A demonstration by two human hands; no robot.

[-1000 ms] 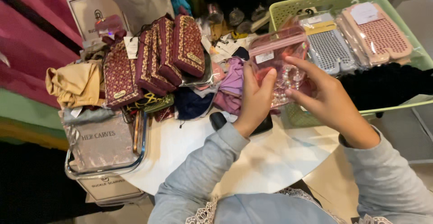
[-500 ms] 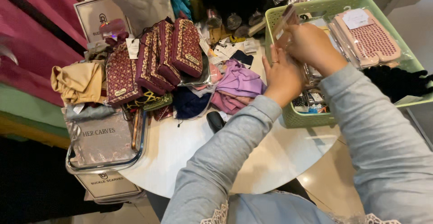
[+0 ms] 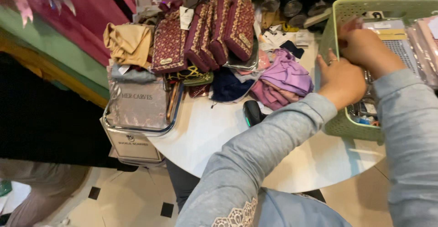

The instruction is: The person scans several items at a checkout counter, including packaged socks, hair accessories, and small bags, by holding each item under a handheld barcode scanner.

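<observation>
Left hand: the left hand (image 3: 341, 78) rests on the near wall of the green basket (image 3: 349, 124), fingers together and curled over the rim; I cannot tell whether it grips anything inside.
Right hand: the right hand (image 3: 365, 49) is just beyond the left, down in the basket, fingers bent onto the flat packets (image 3: 392, 42); a firm pinch cannot be made out.
Packets: standing on edge in a row under and to the right of the right hand.
Risk, basket: it overhangs the table (image 3: 205, 131) edge near the left wrist; a downward press there could probably tip it.
Risk, sleeve: the left forearm passes just over the black handheld device (image 3: 252, 113) and beside the purple folded cloth (image 3: 286, 75); a sweep back may knock them.
</observation>
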